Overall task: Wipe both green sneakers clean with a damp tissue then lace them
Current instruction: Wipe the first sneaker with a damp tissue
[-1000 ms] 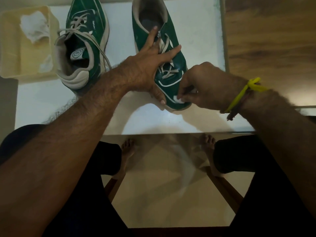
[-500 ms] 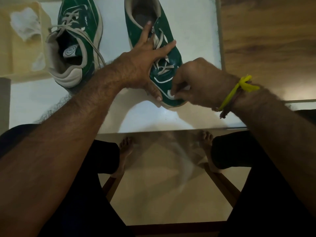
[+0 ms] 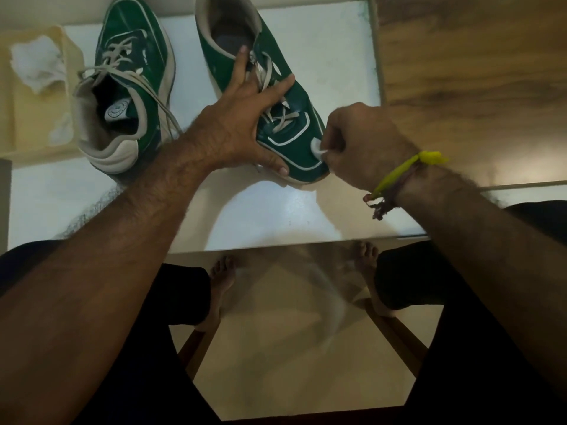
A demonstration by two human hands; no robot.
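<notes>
Two green sneakers lie on a glass table (image 3: 276, 216). The right sneaker (image 3: 303, 148) points its toe toward me, laces partly threaded. My left hand (image 3: 242, 124) presses flat on its laces and side, fingers spread. My right hand (image 3: 362, 145) is closed around a small white tissue (image 3: 317, 148), which touches the sneaker's toe on the right side. The left sneaker (image 3: 135, 65) rests beside it, heel toward me, with loose grey laces hanging over its opening.
A pale yellow tray (image 3: 27, 130) at the far left holds crumpled white tissue (image 3: 38, 64). A wooden surface (image 3: 472, 87) lies to the right of the glass. Through the glass I see my bare feet and dark trousers.
My right hand has shifted slightly right along the toe, so the white tissue now shows. The left hand stays pressed on the same sneaker.
</notes>
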